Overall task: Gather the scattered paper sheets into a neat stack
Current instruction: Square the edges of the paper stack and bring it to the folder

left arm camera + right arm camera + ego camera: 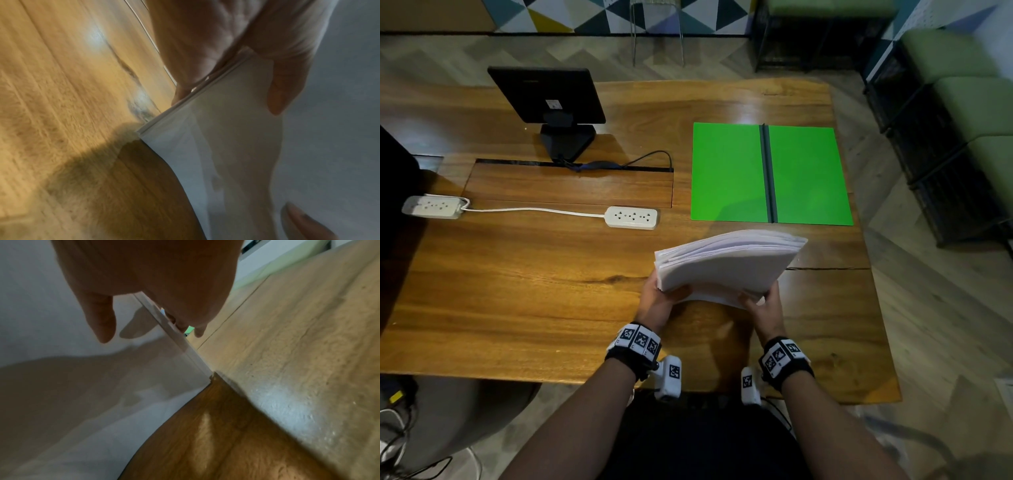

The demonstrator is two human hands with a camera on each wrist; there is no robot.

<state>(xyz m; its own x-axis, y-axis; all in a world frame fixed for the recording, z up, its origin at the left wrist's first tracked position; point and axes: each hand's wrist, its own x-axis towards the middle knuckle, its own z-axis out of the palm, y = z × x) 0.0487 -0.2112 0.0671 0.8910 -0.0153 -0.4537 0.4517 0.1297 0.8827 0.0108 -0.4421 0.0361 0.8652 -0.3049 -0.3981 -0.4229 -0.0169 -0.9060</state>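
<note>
A thick stack of white paper sheets (726, 263) stands tilted above the wooden table (517, 281), its far edges fanned slightly. My left hand (659, 298) grips the stack's left edge, thumb on the near face. My right hand (763, 305) grips the right edge the same way. In the left wrist view the left hand (230, 68) pinches the sheets (236, 154) between thumb and fingers. Seen from the right wrist, the right hand (148, 308) clasps the stack's edge (180, 344), whose lower corner touches the tabletop (287, 369).
An open green folder (770, 174) with a dark spine lies flat just beyond the stack. Two white power strips (632, 217) joined by a cable lie to the left. A black monitor (548, 96) stands at the back left. The table's right edge is close by.
</note>
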